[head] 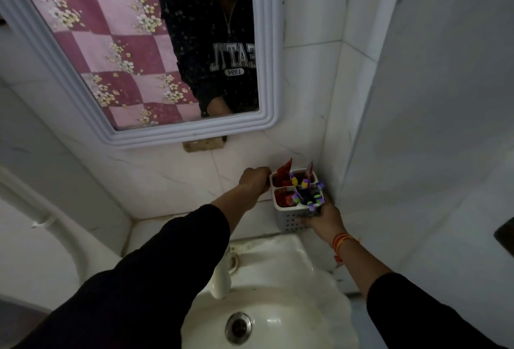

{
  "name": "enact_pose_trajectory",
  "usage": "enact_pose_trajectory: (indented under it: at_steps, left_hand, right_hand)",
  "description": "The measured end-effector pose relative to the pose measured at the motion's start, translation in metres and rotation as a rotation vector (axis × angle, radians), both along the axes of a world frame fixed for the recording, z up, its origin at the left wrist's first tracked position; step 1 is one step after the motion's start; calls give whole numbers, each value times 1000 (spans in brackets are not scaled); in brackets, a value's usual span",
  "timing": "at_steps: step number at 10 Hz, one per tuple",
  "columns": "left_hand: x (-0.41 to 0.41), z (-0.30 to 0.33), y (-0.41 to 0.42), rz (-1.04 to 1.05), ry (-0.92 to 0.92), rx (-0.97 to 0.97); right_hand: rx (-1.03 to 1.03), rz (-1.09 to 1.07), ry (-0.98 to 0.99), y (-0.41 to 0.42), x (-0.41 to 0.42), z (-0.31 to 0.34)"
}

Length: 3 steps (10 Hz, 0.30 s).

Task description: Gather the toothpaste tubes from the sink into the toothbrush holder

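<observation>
A white perforated toothbrush holder (289, 219) stands in the corner behind the sink (278, 312). Red toothpaste tubes (283, 174) stick up from its left compartments, and toothbrushes with purple and yellow heads (307, 192) fill the right side. My left hand (254, 180) is closed in a fist against the holder's left wall; whether it grips the rim is hidden. My right hand (324, 218) wraps the holder's lower right side. No tube shows in the sink basin.
A white tap (221, 282) rises at the sink's back left, with the drain (238, 327) in the basin. A framed mirror (155, 42) hangs above on the tiled wall. A white side wall (431, 126) closes in on the right.
</observation>
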<state>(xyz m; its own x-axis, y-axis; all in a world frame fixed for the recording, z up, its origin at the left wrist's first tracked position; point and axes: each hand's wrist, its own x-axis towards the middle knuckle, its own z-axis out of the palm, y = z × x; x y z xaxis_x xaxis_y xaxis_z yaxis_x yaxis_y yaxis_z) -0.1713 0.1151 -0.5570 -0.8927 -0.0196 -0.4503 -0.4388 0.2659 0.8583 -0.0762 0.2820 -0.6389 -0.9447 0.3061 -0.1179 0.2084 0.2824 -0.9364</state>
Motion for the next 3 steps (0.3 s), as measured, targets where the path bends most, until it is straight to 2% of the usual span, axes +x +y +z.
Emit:
enact_pose_trajectory:
  at_steps: [2,3]
  left_hand:
    - [13,10,-9,-33,31,-66]
    - [37,32,-22,-88,88,-167]
  right_hand:
    - [57,-60,-99,-8,17,2]
    - [83,-108,-148,-17,37,16]
